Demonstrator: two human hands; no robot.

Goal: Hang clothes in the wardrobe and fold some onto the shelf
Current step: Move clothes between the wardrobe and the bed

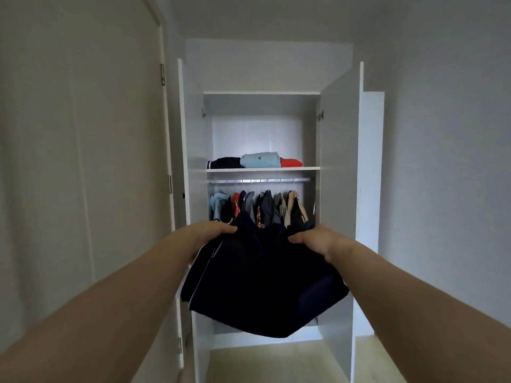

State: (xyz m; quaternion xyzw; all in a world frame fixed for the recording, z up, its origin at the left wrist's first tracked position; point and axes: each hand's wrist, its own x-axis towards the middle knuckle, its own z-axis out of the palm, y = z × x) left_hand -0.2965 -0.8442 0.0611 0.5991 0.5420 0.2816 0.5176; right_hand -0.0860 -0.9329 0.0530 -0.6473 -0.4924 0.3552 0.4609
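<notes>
1. A small dark emblem sits on the front of the light blue folded top (260, 159); it is too small to read. A thin pale stripe runs down the 9 o'clock side of the navy garment (262, 286).
2. The navy garment hangs in the air between both hands, in front of the open wardrobe (338, 189), with its loose bottom sagging toward 6 o'clock.
3. The left hand (214, 230) grasps the garment's top edge at its 10 o'clock corner, fingers curled over the cloth.
4. The right hand (312, 240) grasps the top edge at the 2 o'clock corner, thumb clamped on the fabric.
5. At 12 o'clock from the hands, the shelf (262, 169) carries three folded pieces in a row, side by side. A dark folded piece (225, 163) with white trim lies at the 9 o'clock end, the light blue top is in the middle, and a red folded piece (291, 162) lies at the 3 o'clock end.
6. Just under the shelf, a rail (260, 181) bears the hanging clothes (272, 205): pale blue, red, greys and beige.
7. The held garment blocks the lower parts of those clothes and much of the wardrobe's lower space.
8. A pale room door (83, 161) stands at 9 o'clock, and light wood floor (265, 363) lies at 6 o'clock.
</notes>
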